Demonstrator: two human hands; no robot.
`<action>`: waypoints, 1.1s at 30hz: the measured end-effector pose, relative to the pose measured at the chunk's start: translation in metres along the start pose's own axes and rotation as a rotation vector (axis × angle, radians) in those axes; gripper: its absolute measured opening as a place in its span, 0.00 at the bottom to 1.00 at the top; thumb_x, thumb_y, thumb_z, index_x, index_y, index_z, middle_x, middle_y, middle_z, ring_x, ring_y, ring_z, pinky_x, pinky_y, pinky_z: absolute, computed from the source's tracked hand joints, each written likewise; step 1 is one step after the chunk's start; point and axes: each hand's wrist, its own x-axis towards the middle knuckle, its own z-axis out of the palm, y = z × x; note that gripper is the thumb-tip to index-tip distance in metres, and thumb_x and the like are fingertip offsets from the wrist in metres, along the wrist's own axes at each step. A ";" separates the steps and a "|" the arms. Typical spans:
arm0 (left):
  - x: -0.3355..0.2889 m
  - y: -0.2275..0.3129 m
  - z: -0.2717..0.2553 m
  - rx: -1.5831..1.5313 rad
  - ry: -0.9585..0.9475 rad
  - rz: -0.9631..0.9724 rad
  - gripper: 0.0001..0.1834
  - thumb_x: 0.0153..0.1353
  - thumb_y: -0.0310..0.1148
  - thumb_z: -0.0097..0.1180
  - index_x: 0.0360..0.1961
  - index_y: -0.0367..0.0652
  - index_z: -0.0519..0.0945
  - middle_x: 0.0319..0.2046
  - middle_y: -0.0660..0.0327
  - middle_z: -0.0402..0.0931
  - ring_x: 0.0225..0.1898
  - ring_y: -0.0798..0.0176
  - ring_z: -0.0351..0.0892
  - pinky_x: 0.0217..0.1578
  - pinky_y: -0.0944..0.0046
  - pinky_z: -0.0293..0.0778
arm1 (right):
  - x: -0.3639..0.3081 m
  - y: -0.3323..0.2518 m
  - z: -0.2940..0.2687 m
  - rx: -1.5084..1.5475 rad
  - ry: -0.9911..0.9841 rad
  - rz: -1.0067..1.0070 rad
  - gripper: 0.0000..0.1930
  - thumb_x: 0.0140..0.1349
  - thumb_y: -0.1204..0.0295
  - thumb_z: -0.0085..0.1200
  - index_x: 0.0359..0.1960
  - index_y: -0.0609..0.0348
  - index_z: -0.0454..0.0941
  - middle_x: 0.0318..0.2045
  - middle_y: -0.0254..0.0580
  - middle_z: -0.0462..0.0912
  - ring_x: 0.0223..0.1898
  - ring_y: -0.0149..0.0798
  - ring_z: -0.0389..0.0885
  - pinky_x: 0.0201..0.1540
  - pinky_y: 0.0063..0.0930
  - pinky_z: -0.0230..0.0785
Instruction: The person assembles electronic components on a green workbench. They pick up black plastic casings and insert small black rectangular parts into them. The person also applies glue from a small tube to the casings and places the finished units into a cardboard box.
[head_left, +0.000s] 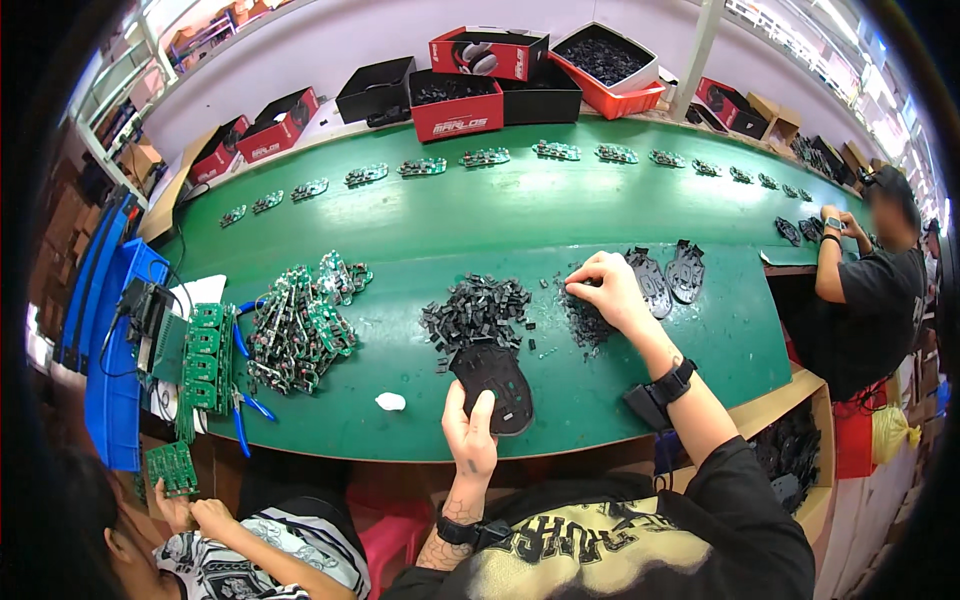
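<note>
My left hand [470, 436] grips the near end of a black plastic shell [497, 385], shaped like a computer mouse base, its thumb over the edge. Just beyond the shell lies a heap of small black plastic pieces [477, 312]. To the right, my right hand [609, 287] is pinched over a pile of smaller dark parts [587, 325]. Whatever sits between those fingertips is too small to make out. Two more black shells, one [650, 280] beside my right hand and another [686, 271] farther right, rest on the green bench.
Circuit boards [300, 330] are heaped at left, near blue-handled pliers [240, 420] and a white lump [390, 401]. A row of boards [422, 167] crosses the far green surface [400, 215]. Boxes [455, 105] line the back. Co-workers [860, 270] [260, 550] sit either side.
</note>
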 end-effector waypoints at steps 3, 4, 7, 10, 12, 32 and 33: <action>0.000 0.000 0.000 -0.020 -0.009 0.024 0.19 0.61 0.28 0.46 0.53 0.31 0.70 0.44 0.58 0.75 0.41 0.68 0.75 0.44 0.68 0.72 | 0.004 -0.002 0.000 -0.010 -0.046 0.012 0.06 0.46 0.69 0.63 0.28 0.54 0.84 0.28 0.40 0.78 0.36 0.42 0.74 0.41 0.34 0.68; -0.001 0.000 0.001 -0.029 -0.004 0.012 0.17 0.62 0.27 0.46 0.51 0.31 0.70 0.42 0.59 0.75 0.40 0.69 0.74 0.43 0.69 0.71 | 0.005 -0.002 0.001 -0.018 -0.058 0.014 0.06 0.47 0.69 0.63 0.28 0.54 0.84 0.29 0.40 0.78 0.36 0.43 0.74 0.42 0.34 0.68; 0.000 0.002 0.001 -0.050 0.002 -0.009 0.13 0.62 0.26 0.46 0.48 0.31 0.71 0.40 0.62 0.74 0.39 0.72 0.71 0.41 0.72 0.70 | 0.006 -0.009 -0.004 -0.089 -0.038 -0.149 0.05 0.48 0.71 0.62 0.28 0.54 0.83 0.30 0.39 0.77 0.38 0.43 0.74 0.44 0.34 0.68; 0.000 0.000 0.000 -0.039 -0.017 -0.003 0.15 0.62 0.26 0.46 0.49 0.31 0.71 0.42 0.61 0.74 0.40 0.71 0.72 0.42 0.70 0.70 | 0.008 -0.006 -0.005 -0.056 -0.112 -0.168 0.05 0.49 0.71 0.62 0.29 0.55 0.83 0.29 0.38 0.77 0.39 0.44 0.74 0.46 0.36 0.68; 0.001 -0.004 -0.003 -0.008 -0.039 0.004 0.20 0.62 0.28 0.47 0.54 0.31 0.69 0.44 0.58 0.75 0.41 0.68 0.75 0.43 0.68 0.72 | 0.011 -0.009 -0.008 -0.133 -0.122 -0.215 0.06 0.50 0.72 0.61 0.30 0.56 0.82 0.29 0.39 0.78 0.38 0.43 0.76 0.44 0.34 0.69; 0.003 -0.002 -0.003 -0.024 -0.067 -0.075 0.21 0.63 0.26 0.46 0.56 0.29 0.66 0.49 0.55 0.73 0.47 0.65 0.74 0.51 0.65 0.70 | -0.088 -0.107 0.001 0.492 -0.229 -0.124 0.09 0.47 0.80 0.64 0.32 0.57 0.83 0.29 0.37 0.78 0.32 0.33 0.77 0.36 0.25 0.70; 0.004 -0.001 -0.003 -0.025 -0.069 -0.072 0.21 0.63 0.26 0.46 0.56 0.29 0.66 0.49 0.55 0.72 0.48 0.65 0.74 0.51 0.65 0.70 | -0.087 -0.106 0.001 0.483 -0.242 -0.131 0.09 0.47 0.79 0.64 0.32 0.57 0.83 0.29 0.37 0.77 0.33 0.34 0.77 0.36 0.26 0.70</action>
